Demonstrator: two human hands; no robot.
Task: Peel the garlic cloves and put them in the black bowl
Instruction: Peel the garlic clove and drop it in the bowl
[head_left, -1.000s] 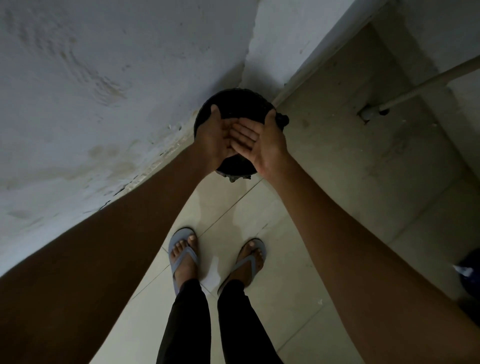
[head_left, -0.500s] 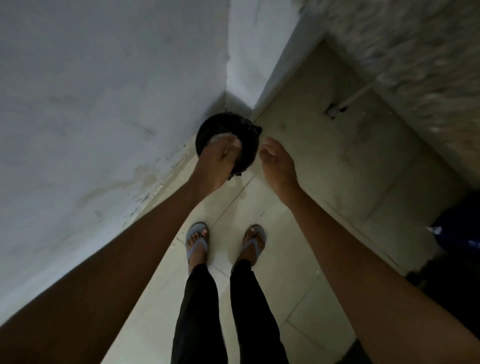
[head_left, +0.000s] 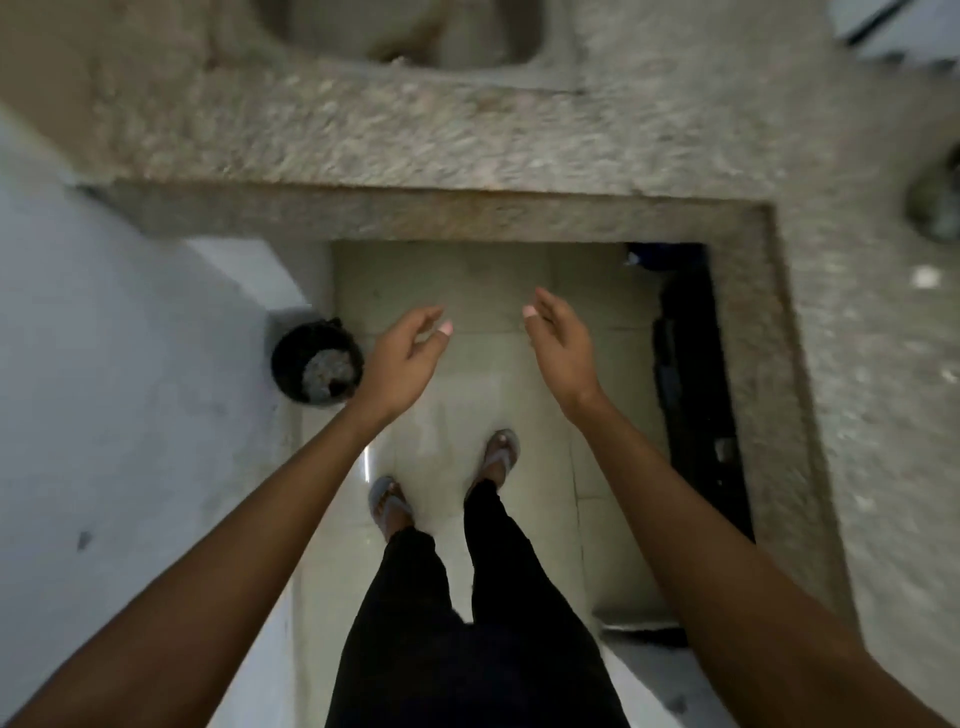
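Observation:
A black round bin (head_left: 317, 364) stands on the floor by the white wall, with pale scraps lying inside it. My left hand (head_left: 402, 358) hangs just to the right of the bin, fingers loosely curled, holding nothing. My right hand (head_left: 561, 343) is further right over the floor tiles, fingers relaxed and empty. No garlic cloves and no black bowl can be made out; the frame is blurred.
A speckled stone counter (head_left: 467, 140) runs across the top and down the right side, with a sink basin (head_left: 415, 36) set in it. A dark round object (head_left: 935, 202) sits at the counter's right edge. Dark things (head_left: 685, 374) lie under the counter. My feet in sandals stand on pale tiles.
My hands have come off the black bin and moved apart. The view has swung right, from the wall corner to the counter, so the bin now lies to my left.

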